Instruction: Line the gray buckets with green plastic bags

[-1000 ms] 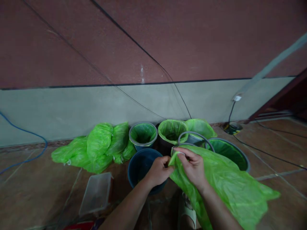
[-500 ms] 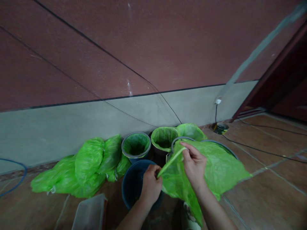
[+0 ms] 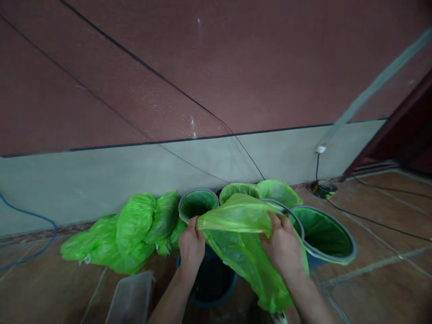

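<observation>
While both hands pinch a translucent green bag, thin, crinkled, stretched between, round bucket below

The left hand and right hand are bare, as are the forearms behind them, tapering forward. Below the right hand, a small pale bit of footwear shows.

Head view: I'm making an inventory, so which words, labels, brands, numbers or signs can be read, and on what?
None can be read.
Small dark container by the wall: coloured marks, too small and blurred to read.
Green bag between left hand and right hand: no lettering visible.
Translucent box: none visible.
</observation>
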A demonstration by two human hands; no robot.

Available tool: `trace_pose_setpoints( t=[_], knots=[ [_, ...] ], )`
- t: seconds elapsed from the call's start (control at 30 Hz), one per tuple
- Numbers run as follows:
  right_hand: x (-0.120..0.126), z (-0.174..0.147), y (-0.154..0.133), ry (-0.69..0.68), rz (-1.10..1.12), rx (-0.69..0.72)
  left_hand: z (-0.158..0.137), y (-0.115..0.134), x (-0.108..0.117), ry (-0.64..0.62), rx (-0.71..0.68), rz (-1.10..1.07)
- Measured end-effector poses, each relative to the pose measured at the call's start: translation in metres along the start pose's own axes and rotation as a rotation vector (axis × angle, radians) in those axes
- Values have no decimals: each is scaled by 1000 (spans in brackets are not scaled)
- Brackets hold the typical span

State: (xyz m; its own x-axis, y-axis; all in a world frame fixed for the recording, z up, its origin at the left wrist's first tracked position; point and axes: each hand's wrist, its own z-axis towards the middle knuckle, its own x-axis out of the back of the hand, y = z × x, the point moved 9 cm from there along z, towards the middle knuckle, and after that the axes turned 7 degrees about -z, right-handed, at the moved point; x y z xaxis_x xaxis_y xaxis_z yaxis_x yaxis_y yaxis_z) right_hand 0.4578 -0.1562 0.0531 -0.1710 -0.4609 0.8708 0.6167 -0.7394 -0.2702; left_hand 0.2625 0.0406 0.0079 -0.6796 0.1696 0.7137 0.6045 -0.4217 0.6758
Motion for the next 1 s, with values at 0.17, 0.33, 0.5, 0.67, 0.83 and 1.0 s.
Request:
trace_pose_setpoints(
  t=[0.17,0.33,0.5,0.67,0.83,1.0],
  knots=[
    [10,-30,-88,39,13,284,-12,17,-28,-119,-45,65],
    [-17,-43,-115,-46,88,357,-22,30,-44,-228,-102,94],
    [-16,-35,-101,5,333,355,-28,39,-46,-258,-198,31],
    [31,-24,-84,213,612,325,-26,31,-47,-237,-154,28],
    [83,-13,-54,415,633,199,-16,18,-36,-165,-100,34],
    [119,-7,-12,616,630,2,-6,6,-20,-104,-42,31]
  ],
)
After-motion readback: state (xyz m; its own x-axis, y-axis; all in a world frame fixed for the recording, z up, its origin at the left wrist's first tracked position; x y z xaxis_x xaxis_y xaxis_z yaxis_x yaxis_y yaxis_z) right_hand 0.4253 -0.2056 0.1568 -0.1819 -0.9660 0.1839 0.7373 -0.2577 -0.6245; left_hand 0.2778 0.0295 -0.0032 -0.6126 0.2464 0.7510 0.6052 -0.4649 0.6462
